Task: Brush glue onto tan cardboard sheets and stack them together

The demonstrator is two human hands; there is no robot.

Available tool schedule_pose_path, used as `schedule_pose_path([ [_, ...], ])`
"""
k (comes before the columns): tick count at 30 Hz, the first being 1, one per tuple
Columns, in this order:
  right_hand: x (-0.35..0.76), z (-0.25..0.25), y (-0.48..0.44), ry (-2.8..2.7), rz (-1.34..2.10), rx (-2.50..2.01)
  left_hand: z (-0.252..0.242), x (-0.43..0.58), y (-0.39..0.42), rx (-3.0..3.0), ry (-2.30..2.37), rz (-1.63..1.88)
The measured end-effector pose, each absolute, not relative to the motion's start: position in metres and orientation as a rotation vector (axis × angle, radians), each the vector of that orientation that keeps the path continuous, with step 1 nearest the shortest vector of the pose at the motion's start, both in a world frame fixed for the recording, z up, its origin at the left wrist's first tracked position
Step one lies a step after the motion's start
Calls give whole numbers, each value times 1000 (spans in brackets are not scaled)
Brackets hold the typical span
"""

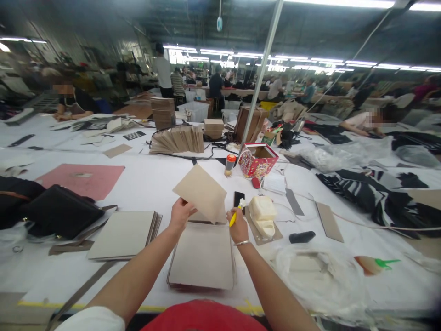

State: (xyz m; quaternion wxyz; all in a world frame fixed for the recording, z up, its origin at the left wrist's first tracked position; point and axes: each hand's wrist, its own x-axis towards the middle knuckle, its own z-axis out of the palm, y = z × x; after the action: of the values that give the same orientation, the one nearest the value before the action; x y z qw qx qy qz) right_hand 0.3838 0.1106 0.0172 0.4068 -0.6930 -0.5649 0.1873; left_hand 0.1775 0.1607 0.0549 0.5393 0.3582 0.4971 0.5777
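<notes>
My left hand [181, 215] grips the left corner of a beige board [202, 192], which is tilted up above the table. A yellow-handled tool [234, 218] with a whitish tip is in my right hand [238, 225], close to the board's right side. Below both hands lies a stack of square boards [202, 259]. To the right, a cream-coloured block [263, 210] sits on a small board, beside a dark phone [239, 200].
Another board stack [122, 235] and a black bag [64, 211] lie left. Ahead stand a red-lidded jar [229, 165], a red patterned box [258, 160] and a metal pole [262, 73]. A plastic bag [320, 280] lies right. Several people are farther off.
</notes>
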Motion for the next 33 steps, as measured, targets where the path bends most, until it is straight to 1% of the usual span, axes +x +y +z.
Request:
schedule_pose_path([
  [4,371,14,100,-1397,518,-1742,46,184,115,657,1015,1357],
  [8,376,8,78,-1323,621,-1620,37,179,82,649,974,1319],
  [12,392,-2,49,-1296,714,-1535,20,151,61,732,1197,1252],
  [16,404,-20,17,-1378,797,-1569,-12,117,37,798,1472,1028],
  [18,404,-32,6,-1417,787,-1642,-25,107,27,846,1530,945],
  [22,393,-48,1,-1502,694,-1806,-34,97,22,925,1635,906],
  [26,383,-52,7,-1608,592,-1907,-38,91,31,1005,1723,847],
  [33,374,-54,11,-1645,527,-1991,-53,87,39,1025,1790,794],
])
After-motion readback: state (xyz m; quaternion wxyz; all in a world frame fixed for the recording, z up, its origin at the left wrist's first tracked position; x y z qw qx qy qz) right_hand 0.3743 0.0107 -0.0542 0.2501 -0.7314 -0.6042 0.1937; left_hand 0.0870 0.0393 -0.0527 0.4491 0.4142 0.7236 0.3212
